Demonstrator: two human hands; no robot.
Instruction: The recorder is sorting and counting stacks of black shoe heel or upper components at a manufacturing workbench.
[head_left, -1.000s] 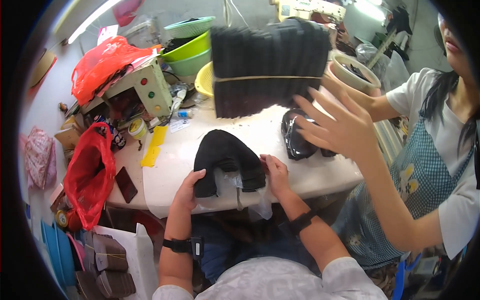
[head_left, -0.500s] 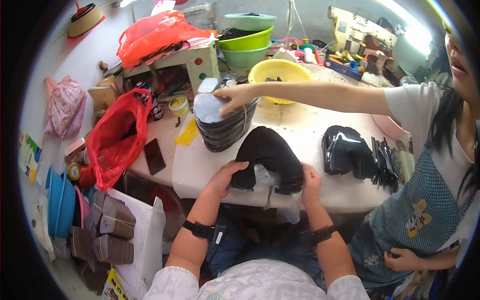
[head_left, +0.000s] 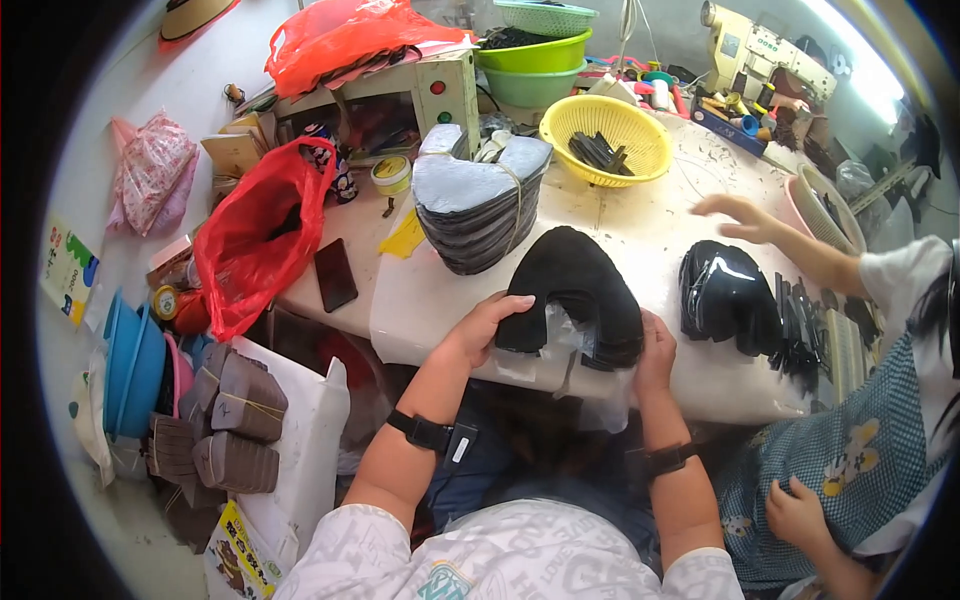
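A stack of black horseshoe-shaped fabric pieces (head_left: 575, 280) lies on clear plastic at the white table's near edge (head_left: 420, 315). My left hand (head_left: 485, 325) grips the stack's left leg. My right hand (head_left: 652, 352) holds its right leg. A banded bundle of grey and dark shoe pieces (head_left: 480, 200) stands just behind the stack. Another person's hand (head_left: 735, 215) hovers open over the table to the right.
A yellow basket (head_left: 608, 135) with dark strips sits behind. Shiny black pieces (head_left: 725, 295) lie at the right. A black phone (head_left: 335, 272) and a red plastic bag (head_left: 255, 235) are at the left. Banded bundles (head_left: 225, 430) rest on a white box below.
The other person set the grey bundle down behind my stack and drew the arm back to the right. My hands stayed on the black stack.
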